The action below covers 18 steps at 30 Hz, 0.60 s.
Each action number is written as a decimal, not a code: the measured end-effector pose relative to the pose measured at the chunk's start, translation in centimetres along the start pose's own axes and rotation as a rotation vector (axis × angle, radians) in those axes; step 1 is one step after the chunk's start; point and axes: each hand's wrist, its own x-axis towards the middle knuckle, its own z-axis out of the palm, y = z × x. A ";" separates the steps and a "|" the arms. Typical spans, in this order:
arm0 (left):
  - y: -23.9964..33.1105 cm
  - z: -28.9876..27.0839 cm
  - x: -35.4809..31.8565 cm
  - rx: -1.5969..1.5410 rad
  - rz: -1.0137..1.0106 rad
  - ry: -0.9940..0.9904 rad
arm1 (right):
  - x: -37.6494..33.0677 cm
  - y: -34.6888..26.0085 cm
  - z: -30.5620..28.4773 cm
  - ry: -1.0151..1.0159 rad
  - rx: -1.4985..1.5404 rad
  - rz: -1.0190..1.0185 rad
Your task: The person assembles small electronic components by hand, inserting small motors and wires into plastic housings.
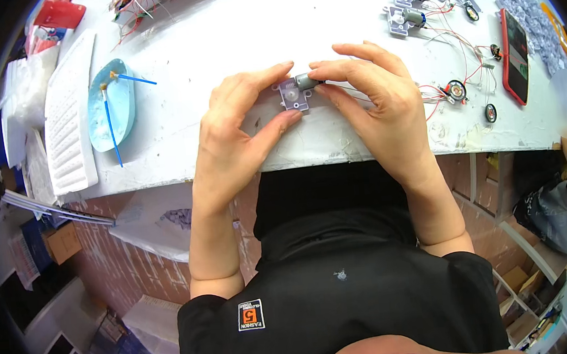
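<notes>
Both hands are working above the near edge of the white table [231, 21]. The left hand [234, 137] is pinching a small pale plastic bracket [292, 96] between thumb and forefinger, grip closed on it. The right hand [385, 112] is holding a small grey motor [306, 81] by the fingertips, grip closed, pressing it against the bracket's top.

Judgement: seating is probably going best with the motor kept square to the bracket and pushed straight in, the thin leads [357, 93] kept clear of the fingers.

Hard to make out: whether the motor is fully seated; the fingers are covering the joint. The lead ends are running under the right hand. A blue dish [122, 110] with blue-handled sticks is lying well to the left; finished units [407, 17] are lying far right.
</notes>
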 end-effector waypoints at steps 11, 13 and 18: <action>0.9 -0.2 0.2 0.042 0.028 -0.009 | 0.1 -0.4 -1.9 -0.063 -0.152 -0.095; 1.3 -0.1 -0.6 0.011 0.006 0.001 | -0.4 -0.7 -1.2 -0.030 -0.141 -0.127; 1.2 0.3 -0.8 -0.013 0.023 0.006 | -1.7 0.1 -0.4 -0.003 -0.134 -0.140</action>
